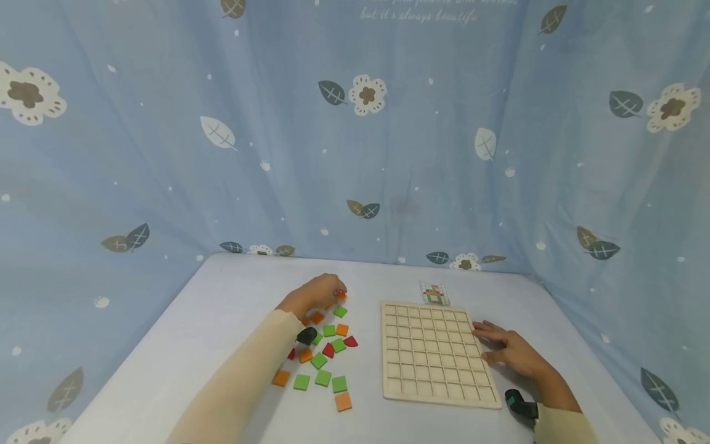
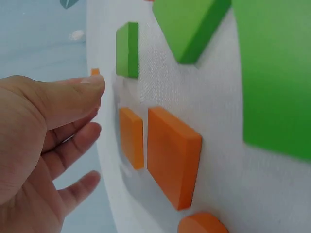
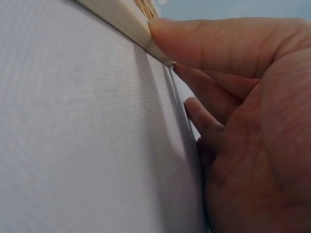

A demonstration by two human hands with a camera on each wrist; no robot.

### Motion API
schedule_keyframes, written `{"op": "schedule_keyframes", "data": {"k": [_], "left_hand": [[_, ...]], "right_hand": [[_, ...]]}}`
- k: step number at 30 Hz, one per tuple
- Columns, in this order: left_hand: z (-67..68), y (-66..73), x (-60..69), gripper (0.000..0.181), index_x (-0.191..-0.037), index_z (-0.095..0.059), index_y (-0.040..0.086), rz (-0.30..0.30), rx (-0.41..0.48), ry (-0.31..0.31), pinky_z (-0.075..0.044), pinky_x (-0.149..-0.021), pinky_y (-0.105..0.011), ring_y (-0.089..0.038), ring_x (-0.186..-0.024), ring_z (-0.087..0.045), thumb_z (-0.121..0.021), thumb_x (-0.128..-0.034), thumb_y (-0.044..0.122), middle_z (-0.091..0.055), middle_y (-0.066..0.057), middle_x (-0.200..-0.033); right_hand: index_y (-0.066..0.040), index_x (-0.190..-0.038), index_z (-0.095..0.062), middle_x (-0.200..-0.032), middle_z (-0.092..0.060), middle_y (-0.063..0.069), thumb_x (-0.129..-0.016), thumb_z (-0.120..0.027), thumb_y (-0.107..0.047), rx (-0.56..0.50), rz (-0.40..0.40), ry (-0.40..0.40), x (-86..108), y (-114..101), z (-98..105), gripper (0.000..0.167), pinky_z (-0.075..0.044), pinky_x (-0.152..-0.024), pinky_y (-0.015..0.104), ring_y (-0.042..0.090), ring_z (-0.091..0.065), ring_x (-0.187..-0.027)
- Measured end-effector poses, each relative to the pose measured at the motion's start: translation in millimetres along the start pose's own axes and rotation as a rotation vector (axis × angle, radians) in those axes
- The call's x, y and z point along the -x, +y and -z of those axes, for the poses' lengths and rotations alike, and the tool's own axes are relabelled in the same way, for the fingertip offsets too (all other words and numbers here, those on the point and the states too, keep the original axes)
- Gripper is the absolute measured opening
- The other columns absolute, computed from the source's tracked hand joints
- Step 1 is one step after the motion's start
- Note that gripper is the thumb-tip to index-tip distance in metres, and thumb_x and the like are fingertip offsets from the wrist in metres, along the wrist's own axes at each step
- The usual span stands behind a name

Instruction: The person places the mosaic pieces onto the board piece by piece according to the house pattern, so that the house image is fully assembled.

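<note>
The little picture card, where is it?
In the head view, the card lies right of centre, by the far edge of the wooden grid board.

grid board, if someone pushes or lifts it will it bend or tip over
The grid board is probably stiff, as its rim and dividers run straight. Lying broad and flat on the white surface, it seems unlikely to roll or tip. With the right hand touching its side edge, a push there would more likely slide it.
</note>
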State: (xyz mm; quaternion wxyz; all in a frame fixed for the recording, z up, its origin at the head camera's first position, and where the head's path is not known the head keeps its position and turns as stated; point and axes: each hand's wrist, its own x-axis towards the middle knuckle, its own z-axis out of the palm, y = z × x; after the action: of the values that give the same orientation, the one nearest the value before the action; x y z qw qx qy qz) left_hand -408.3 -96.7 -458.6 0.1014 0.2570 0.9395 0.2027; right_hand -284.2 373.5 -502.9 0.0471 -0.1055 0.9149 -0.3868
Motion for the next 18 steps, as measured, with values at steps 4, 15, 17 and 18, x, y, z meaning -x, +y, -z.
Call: {"op": "schedule_keyframes", "data": {"k": [4, 15, 17, 18], "left_hand": [[-1.0, 7.5, 0.5, 0.027, -0.120, -0.068, 0.014, 0.010, -0.012, 0.004, -0.042, -0.100, -0.039, -0.022, -0.117, -0.053, -0.065, -0.0938, 0.010, -0.061, 0.000, -0.120], [-5.1, 25.3, -10.6, 0.024, -0.119, -0.067, 0.014, -0.132, -0.134, 0.033, -0.044, -0.094, -0.034, -0.017, -0.104, -0.055, -0.065, -0.0953, 0.018, -0.060, 0.002, -0.110], [-6.3, 28.6, -13.6, 0.023, -0.117, -0.067, 0.014, -0.152, -0.150, 0.029, -0.044, -0.094, -0.034, -0.016, -0.103, -0.055, -0.065, -0.0951, 0.019, -0.060, 0.003, -0.109], [-6.9, 30.4, -15.2, 0.022, -0.117, -0.068, 0.015, -0.162, -0.159, 0.028, -0.044, -0.094, -0.033, -0.016, -0.103, -0.055, -0.065, -0.0950, 0.019, -0.061, 0.003, -0.109]], "right_hand": [[0.001, -0.126, -0.064, -0.145, -0.043, 0.020, -0.070, -0.081, -0.018, -0.003, 0.002, 0.008, 0.4, 1.7, -1.3, 0.061, -0.013, -0.106, 0.067, 0.047, -0.020, -0.139], [0.001, -0.126, -0.064, -0.145, -0.044, 0.019, -0.072, -0.080, -0.015, -0.015, 0.012, 0.011, 1.4, 0.1, -1.2, 0.059, -0.013, -0.106, 0.067, 0.046, -0.020, -0.140], [0.001, -0.126, -0.063, -0.145, -0.044, 0.020, -0.072, -0.081, -0.014, -0.014, 0.016, 0.006, 1.1, -1.0, -1.3, 0.059, -0.013, -0.106, 0.067, 0.047, -0.020, -0.139], [0.001, -0.126, -0.063, -0.145, -0.044, 0.020, -0.072, -0.081, -0.015, -0.014, 0.014, 0.007, 1.0, -1.6, -1.5, 0.059, -0.013, -0.106, 0.067, 0.046, -0.021, -0.139]]}}
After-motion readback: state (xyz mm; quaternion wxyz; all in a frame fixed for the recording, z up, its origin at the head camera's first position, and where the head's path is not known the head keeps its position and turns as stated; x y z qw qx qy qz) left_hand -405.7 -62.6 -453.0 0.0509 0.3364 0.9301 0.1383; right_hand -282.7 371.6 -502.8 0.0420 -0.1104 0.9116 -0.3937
